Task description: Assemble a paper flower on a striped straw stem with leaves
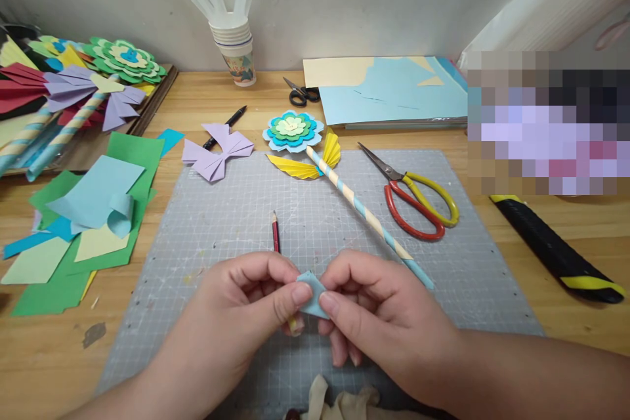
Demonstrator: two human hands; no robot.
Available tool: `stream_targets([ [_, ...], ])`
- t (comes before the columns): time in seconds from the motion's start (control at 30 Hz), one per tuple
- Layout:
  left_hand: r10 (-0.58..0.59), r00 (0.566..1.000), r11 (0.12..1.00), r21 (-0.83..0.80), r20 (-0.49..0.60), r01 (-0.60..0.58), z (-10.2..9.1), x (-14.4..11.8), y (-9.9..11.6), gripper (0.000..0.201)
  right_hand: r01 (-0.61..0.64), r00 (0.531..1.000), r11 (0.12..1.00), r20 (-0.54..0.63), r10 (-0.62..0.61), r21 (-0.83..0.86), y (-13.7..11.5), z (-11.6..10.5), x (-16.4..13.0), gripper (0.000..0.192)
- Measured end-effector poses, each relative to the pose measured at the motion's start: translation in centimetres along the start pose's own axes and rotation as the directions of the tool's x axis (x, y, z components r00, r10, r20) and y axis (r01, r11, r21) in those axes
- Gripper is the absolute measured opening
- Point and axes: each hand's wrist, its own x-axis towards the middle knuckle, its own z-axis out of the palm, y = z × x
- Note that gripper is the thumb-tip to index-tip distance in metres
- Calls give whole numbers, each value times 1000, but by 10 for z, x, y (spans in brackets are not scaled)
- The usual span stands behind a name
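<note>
Between my two hands is a small piece of light blue paper (312, 296), pinched from both sides above the grey cutting mat (197, 210). My left hand (246, 305) grips its left edge with thumb and forefinger. Thumb and fingers of my right hand (381, 315) close on its right edge. Just beyond lies a dark red pencil (275, 231), partly hidden by my left hand. A paper flower (294, 131) on a striped blue and cream stem (361, 207), with yellow pleated leaves, rests on the mat. Scissors (416, 200) with red and yellow handles lie right of it.
Paper scraps (105, 190) pile at left, near finished paper flowers (123, 59). A purple folded bow (219, 151) touches a black pen (239, 117). Paper cups (236, 52) hold pale strips. Black scissors (301, 93), blue sheets (394, 95) and a black-and-yellow object (551, 246) lie around the mat.
</note>
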Motion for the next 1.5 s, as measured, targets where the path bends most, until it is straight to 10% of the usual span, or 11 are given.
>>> stream_targets([
  [1.5,81,996,987,135,24,-84,-1,-2,1,25,6,999,1000,46,-6,-7,-3,1,-2,19],
])
